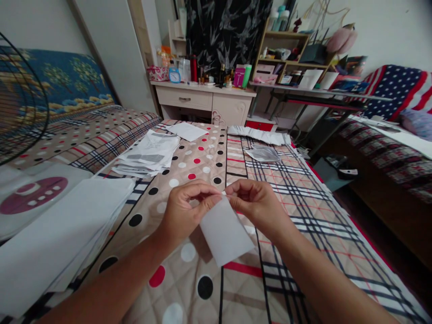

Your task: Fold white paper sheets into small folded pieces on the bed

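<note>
A small white paper piece (227, 231), perhaps an envelope, hangs tilted over the quilted bedspread (189, 274). My left hand (189, 204) pinches its far end between thumb and fingers. Right beside it, my right hand (254, 202) pinches the same end, and the two sets of fingertips almost meet there. The near part of the paper slopes down toward me and casts a shadow on the cover. What the fingertips do at the top edge is partly hidden.
At left lie a stack of white sheets (74, 225) and a pile of printed papers (148, 153). Farther off are a single sheet (187, 131), a clear plastic packet (263, 154) and a long white wrapper (259, 135). A fan (33, 130) stands at the left edge, a dresser (199, 99) behind.
</note>
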Tool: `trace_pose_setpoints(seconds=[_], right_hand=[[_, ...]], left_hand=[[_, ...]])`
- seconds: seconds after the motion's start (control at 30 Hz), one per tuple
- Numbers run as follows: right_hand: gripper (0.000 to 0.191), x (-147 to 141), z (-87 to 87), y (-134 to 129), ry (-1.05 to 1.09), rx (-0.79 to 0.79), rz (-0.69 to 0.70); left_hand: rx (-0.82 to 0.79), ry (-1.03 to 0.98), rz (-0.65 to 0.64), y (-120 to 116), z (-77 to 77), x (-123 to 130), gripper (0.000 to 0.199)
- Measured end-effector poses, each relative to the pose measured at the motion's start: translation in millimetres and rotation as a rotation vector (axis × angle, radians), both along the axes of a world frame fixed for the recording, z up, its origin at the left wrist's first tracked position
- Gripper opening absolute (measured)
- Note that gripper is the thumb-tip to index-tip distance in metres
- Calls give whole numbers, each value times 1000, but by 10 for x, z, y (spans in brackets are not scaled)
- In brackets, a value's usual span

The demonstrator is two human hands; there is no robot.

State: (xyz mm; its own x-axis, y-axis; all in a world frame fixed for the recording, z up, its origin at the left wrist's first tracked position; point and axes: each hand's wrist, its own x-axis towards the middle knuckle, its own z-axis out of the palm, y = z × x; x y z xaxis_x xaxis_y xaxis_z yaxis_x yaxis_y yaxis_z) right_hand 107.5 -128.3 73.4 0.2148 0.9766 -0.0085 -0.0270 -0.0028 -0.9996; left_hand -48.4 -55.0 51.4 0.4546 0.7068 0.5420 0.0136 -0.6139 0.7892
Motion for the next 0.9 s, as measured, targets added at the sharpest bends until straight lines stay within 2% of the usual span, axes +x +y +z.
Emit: trace_pose_setpoints(seconds=[0.17, 0.43, 0.63, 0.9], right_hand=[[23, -20, 33, -19, -41, 32, -2], [24, -7, 35, -15, -12, -17, 5], [9, -10, 79, -47, -210, 41, 7], [10, -19, 98, -55, -316, 78, 28]], left_hand=[[-30, 7, -3, -5, -1, -8, 8], [-11, -4, 42, -2, 4, -14, 7], [-24, -15, 33, -11, 16, -14, 5], [-70, -29, -4, -4, 35, -13, 4]])
